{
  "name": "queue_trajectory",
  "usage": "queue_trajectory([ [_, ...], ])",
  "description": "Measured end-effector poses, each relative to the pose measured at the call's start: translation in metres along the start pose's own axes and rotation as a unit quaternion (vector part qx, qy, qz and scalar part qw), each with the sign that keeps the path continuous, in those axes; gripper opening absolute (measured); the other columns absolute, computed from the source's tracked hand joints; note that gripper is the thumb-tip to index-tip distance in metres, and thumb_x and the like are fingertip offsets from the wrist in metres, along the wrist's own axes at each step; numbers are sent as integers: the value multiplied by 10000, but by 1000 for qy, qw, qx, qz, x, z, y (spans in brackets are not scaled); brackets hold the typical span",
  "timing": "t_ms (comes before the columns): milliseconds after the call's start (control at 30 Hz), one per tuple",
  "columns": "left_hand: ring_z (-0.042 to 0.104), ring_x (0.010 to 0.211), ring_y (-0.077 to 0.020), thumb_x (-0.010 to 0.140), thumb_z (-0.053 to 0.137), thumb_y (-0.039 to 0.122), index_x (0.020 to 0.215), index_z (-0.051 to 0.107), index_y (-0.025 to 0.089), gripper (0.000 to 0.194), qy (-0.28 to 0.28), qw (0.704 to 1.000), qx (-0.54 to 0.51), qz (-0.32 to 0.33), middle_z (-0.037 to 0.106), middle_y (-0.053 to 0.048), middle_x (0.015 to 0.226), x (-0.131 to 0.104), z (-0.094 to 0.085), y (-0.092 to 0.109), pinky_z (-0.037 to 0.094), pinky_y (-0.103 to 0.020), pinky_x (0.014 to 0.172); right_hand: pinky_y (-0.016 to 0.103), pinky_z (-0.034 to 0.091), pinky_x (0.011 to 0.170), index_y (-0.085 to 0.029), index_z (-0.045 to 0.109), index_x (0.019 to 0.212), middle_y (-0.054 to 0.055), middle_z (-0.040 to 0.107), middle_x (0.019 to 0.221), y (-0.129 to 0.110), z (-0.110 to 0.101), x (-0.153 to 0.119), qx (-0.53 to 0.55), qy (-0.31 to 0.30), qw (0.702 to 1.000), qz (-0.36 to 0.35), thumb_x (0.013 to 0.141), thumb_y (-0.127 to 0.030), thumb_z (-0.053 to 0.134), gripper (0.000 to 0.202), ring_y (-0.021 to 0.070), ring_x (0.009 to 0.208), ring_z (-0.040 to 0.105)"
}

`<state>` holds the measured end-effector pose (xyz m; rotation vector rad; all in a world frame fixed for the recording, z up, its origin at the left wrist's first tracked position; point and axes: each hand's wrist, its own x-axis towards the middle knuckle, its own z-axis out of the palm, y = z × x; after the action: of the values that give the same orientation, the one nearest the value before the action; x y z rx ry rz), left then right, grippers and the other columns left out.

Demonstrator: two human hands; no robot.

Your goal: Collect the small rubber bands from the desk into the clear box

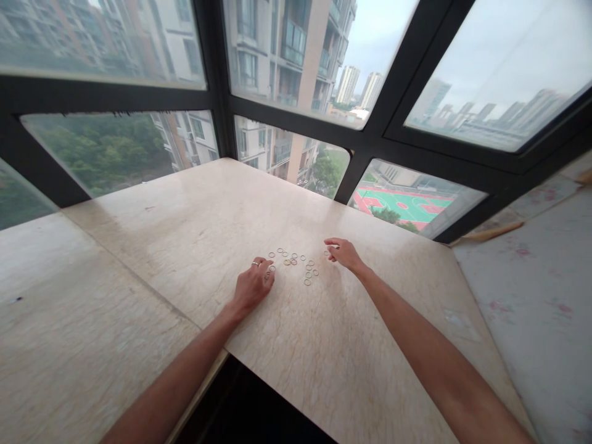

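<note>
Thin rings (294, 263) are scattered in a loose group on a pale stone ledge (287, 339), btwn & beside two bare hands; some overlap or touch. For good handling, each ring is probably best pinched lightly at its rim w/ thumb & index tip, then raised straight up, as a sideways drag could disturb adj. rings; overlapped ones are best parted first.

L hand (252, 288) is set low, back up, fingers bent & partly closed, w/ a worn ring (254, 264) on one finger. Rings lie at/under its fingertips; whether any is gripped can't be told. R hand (341, 251) is turned inward, index finger reaching out, others loosely curled, half open. One ring shows by its fingertips; grip or mere nearness can't be told. L forearm (185, 364) slants up & inward from bottom L, R forearm (425, 345) likewise from bottom R, elbows out of view.
</note>
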<state>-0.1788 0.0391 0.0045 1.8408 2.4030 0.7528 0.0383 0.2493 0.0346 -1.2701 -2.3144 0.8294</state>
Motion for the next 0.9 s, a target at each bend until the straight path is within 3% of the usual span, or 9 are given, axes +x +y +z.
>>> queue_trajectory([
  [100,634,848,-198,907,453,283,1170,577,197,304,36,999,-18,-1,581,-89,1152,2,2,-2,497,-298,685,255,554,673,-167,659,1104,72,698,1076,-11,8,-14,-35,6,998,-42,842,-78,460,341,95,600,661],
  [233,556,1086,-252,877,504,270,1208,559,173,350,46,996,-26,67,574,-123,1217,7,4,-2,443,-388,917,297,469,907,-185,660,1109,68,668,1107,-36,37,-37,-85,-32,987,-131,825,-93,537,322,150,918,632],
  [367,476,1191,-267,890,509,309,1181,581,186,324,-20,992,-6,123,586,-119,1246,8,2,4,367,-441,980,307,426,926,-172,629,1143,107,612,1113,-67,66,-45,-140,-60,974,-167,859,-164,551,295,203,1081,542],
  [500,491,1164,-243,912,469,280,1067,640,215,240,-48,989,-11,137,618,-91,1187,6,-2,8,355,-422,975,322,433,860,-166,645,1011,130,599,1056,-88,79,-36,-191,-73,966,-158,899,-202,508,181,235,1038,545],
  [600,523,1110,-238,899,481,256,1052,654,211,236,-38,989,-30,142,630,-95,1140,5,-1,7,384,-397,945,285,442,767,-178,652,904,108,634,988,-93,78,-28,-207,-92,961,-157,889,-187,509,143,212,915,591],
  [733,541,1059,-250,856,527,235,1086,649,185,265,-1,994,-34,101,632,-110,1104,7,-1,0,412,-394,920,255,436,719,-187,661,830,62,673,900,-91,64,-30,-188,-87,965,-161,839,-177,565,96,182,825,613],
  [900,570,966,-240,855,538,282,998,670,174,222,-54,995,-8,83,628,-109,1017,14,-15,-13,445,-363,859,240,448,757,-178,670,875,39,699,896,-59,30,-49,-128,-27,982,-137,867,-164,515,156,145,813,623],
])
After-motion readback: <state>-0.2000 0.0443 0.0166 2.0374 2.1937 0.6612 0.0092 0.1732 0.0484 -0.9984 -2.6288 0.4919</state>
